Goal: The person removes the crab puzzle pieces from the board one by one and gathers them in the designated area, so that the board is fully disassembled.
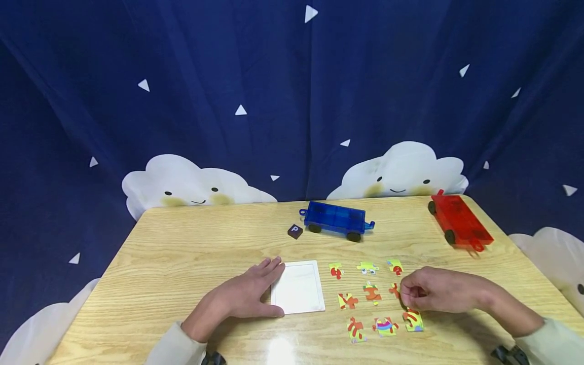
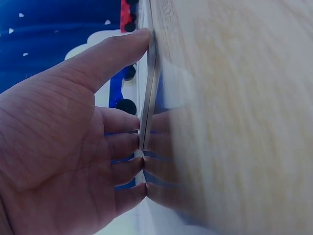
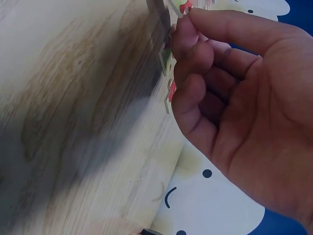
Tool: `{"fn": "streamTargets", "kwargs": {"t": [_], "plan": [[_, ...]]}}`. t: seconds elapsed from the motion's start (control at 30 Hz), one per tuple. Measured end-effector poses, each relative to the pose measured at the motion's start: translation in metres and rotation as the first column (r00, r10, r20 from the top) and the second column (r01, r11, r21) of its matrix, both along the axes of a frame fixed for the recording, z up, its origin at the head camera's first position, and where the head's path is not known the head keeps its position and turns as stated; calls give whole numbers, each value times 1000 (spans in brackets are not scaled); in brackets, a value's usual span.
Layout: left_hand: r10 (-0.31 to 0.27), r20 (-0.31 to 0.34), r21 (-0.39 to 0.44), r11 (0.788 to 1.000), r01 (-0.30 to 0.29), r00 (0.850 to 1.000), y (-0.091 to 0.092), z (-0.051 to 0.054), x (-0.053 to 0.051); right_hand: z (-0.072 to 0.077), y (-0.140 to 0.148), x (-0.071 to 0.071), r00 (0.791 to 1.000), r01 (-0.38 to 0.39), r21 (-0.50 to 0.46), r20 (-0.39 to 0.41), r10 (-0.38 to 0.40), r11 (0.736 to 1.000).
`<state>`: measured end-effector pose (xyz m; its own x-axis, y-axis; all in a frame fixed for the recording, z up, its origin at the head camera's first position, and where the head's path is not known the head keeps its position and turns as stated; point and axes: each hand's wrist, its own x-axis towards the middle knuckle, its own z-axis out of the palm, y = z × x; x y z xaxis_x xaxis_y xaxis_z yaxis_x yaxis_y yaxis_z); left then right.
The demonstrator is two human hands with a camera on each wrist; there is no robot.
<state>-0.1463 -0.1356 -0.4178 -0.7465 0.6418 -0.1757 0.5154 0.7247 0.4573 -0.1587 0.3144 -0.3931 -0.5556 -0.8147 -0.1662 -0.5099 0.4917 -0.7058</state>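
My left hand lies beside a white square board, its fingers stretched out and touching the left edge. The left wrist view shows the straight fingers and thumb against the board's thin side. On the right, my right hand has curled fingers and pinches a jigsaw puzzle piece between thumb and index finger. Fingertips partly hide that piece. Several other yellow and red puzzle pieces are spread in rows between the hands, among them a rainbow piece and one with eyes.
Behind the board stand a blue toy wagon and a small dark tile marked P. A red toy wagon is at the back right of the wooden table. A dark blue curtain with clouds hangs behind.
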Motion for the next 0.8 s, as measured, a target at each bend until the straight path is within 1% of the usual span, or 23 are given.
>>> {"fn": "streamTargets", "kwargs": {"t": [0.23,0.47,0.6,0.7,0.8], "plan": [[3,-2,1,1000,-3,1000,0,0,0,0,1,-1,1000,-1,7,-10,1,1000],[2,4,-2,1000,-2,1000,0,0,0,-2,5,-2,1000,-8,-12,-12,8,1000],[-1,2,2,1000,1,1000,0,-1,-1,-1,6,-2,1000,2,-10,-15,-2,1000],[-2,1,4,1000,2,1000,0,-2,-1,2,6,-3,999,17,-4,-47,-17,1000],[-5,2,0,1000,5,1000,-1,-2,-2,9,3,-6,991,50,-1,-128,-50,999]]}}
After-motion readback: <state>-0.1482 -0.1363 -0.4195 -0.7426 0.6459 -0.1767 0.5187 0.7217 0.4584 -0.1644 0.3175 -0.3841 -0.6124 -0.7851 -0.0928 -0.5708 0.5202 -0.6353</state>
